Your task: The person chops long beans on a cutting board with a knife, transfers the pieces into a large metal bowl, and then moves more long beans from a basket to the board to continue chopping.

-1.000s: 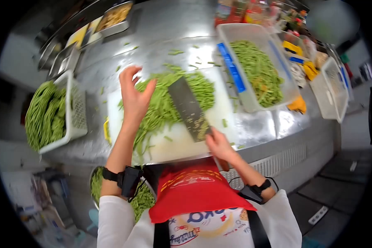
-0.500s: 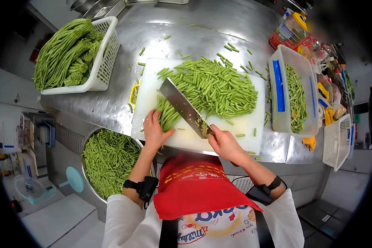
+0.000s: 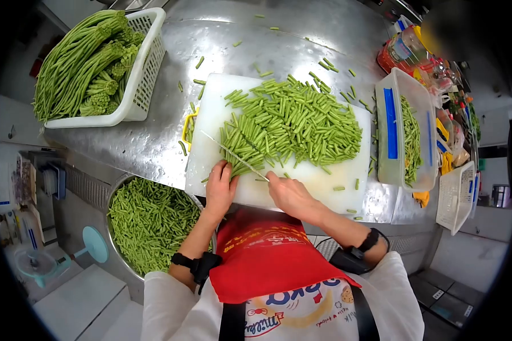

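- Since the earlier frame, the knife (image 3: pixel 233 155) has turned from broadside to edge-on, its blade nearer the left hand (image 3: pixel 221 186).
- Head view: cut green beans (image 3: pixel 310 128) heap across the cutting board (image 3: pixel 318 186), whose near right part is mostly bare; open counter (image 3: pixel 301 54) lies beyond its far edge.
- Right hand (image 3: pixel 290 196): fingers wrapped round the knife's handle.
- Left fingers: bent, nearly together, touching beans by the blade; whether they grip any, I cannot tell.

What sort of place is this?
Probably a commercial kitchen. There's a steel worktop, a white cutting board heaped with cut long beans, and a white plastic basket piled with uncut long beans. Such quantities suggest cooking for many.
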The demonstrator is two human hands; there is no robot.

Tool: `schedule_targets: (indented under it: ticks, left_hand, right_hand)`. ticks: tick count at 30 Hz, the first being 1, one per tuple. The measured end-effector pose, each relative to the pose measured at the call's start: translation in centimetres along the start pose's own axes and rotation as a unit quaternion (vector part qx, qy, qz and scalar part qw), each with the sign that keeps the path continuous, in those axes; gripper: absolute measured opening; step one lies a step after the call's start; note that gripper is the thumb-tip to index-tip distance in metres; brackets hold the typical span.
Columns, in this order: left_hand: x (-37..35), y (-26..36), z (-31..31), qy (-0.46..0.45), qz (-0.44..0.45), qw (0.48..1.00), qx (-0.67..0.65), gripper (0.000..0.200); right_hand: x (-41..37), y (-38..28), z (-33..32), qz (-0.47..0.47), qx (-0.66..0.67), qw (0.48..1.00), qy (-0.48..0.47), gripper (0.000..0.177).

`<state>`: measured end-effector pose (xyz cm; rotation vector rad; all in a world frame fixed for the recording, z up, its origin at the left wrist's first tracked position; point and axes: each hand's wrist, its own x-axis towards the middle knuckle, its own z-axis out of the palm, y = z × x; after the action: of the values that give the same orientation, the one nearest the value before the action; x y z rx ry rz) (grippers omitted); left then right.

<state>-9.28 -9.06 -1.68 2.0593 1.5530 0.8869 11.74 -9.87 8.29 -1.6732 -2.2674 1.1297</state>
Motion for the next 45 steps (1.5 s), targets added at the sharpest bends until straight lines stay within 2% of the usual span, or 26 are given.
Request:
schedule_targets:
  ticks: [5, 8, 11, 13, 16, 20, 26, 29, 32, 36, 38, 39, 42, 43, 45]
  left_hand:
    - [0.1, -0.3, 0.4, 0.017, 0.003, 1.000, -0.020, 0.041]
    - [2.1, 0.1, 1.0, 0.016, -0.009, 1.000, -0.005, 0.043]
    - [2.6, 1.0, -0.4, 0.031, -0.015, 0.997, 0.062, 0.054]
    - [1.5, 1.1, -1.5, 0.048, -0.030, 0.993, 0.100, 0.065]
    - [-0.2, 1.2, -1.7, 0.024, -0.057, 0.990, 0.130, 0.065]
    - [-0.6, 1.9, -0.7, 0.065, -0.092, 0.993, 0.044, 0.049]
    - [-1.1, 0.0, 0.0, 0.084, -0.019, 0.996, -0.007, 0.020]
    - [-1.0, 0.0, -0.2, 0.087, -0.011, 0.996, 0.001, 0.019]
    - [-1.3, 0.1, -0.1, 0.083, -0.011, 0.996, -0.009, 0.020]
    - [0.7, -0.2, 0.8, 0.082, -0.028, 0.996, -0.013, 0.017]
    - [1.7, 0.3, 0.7, 0.075, -0.053, 0.996, -0.007, 0.018]
    - [1.6, 0.3, 0.5, 0.079, -0.070, 0.994, -0.039, 0.030]
    - [-0.6, 0.5, -1.3, 0.117, -0.066, 0.991, 0.008, 0.041]
    - [-1.5, 0.4, -1.7, 0.091, -0.068, 0.992, 0.050, 0.050]
    - [-2.5, 1.0, -2.0, 0.057, -0.062, 0.994, 0.076, 0.045]
  right_hand:
    - [0.5, 0.9, 0.2, 0.013, 0.013, 0.999, 0.040, 0.021]
    - [-0.2, 2.0, 0.2, -0.001, 0.023, 0.994, 0.102, 0.023]
    - [-1.3, 1.1, -1.6, -0.006, 0.054, 0.992, 0.110, 0.023]
    - [-2.4, 0.5, -2.3, -0.026, 0.057, 0.994, 0.089, 0.021]
    - [-3.5, -0.3, -2.5, -0.044, 0.052, 0.997, 0.035, 0.017]
    - [-3.7, -0.1, -2.1, -0.075, 0.009, 0.997, 0.014, 0.017]
    - [-1.8, -0.2, -1.2, -0.057, 0.006, 0.998, -0.022, 0.013]
    - [-0.4, 0.4, 1.5, -0.049, -0.030, 0.998, 0.007, 0.017]
    - [-0.6, 0.9, 1.0, -0.038, -0.020, 0.999, 0.012, 0.018]
    - [-1.3, 1.6, 0.2, -0.018, -0.005, 0.998, 0.066, 0.019]
    - [-1.8, 1.7, -0.7, -0.022, 0.019, 0.995, 0.093, 0.019]
    - [-2.2, 1.5, -1.5, -0.027, 0.042, 0.994, 0.093, 0.019]
    - [-3.6, 1.0, -2.3, -0.053, 0.033, 0.995, 0.073, 0.018]
    - [-3.8, 0.6, -2.5, -0.055, 0.025, 0.997, 0.052, 0.018]
    - [-4.3, 0.2, -2.7, -0.057, 0.009, 0.998, 0.010, 0.017]
